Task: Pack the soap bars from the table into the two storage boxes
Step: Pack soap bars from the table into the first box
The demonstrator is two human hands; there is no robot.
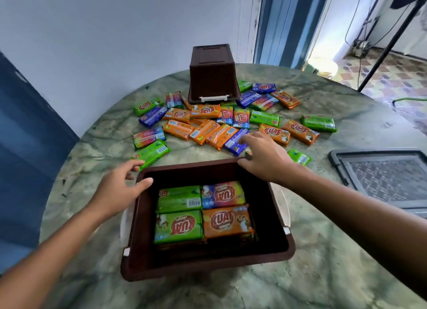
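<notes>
A brown storage box (280, 256) stands open in front of me with several wrapped soap bars (203, 212) lying flat inside. My left hand (117, 186) hovers at the box's far left corner, fingers relaxed and holding nothing, close to a green bar (153, 152). Over the far right corner reaches my right hand (263, 157), its fingers stretched over a blue bar (235, 142); whether they touch it I cannot tell. A second brown box (212, 75) stands upside down at the back of the table. Many loose bars (205, 123) lie between the two boxes.
The round green marble table (323, 251) holds a dark box lid (385, 181) at the right edge. A white wall rises behind the table, an open doorway shows at the back right, and a black pole (392, 43) leans there.
</notes>
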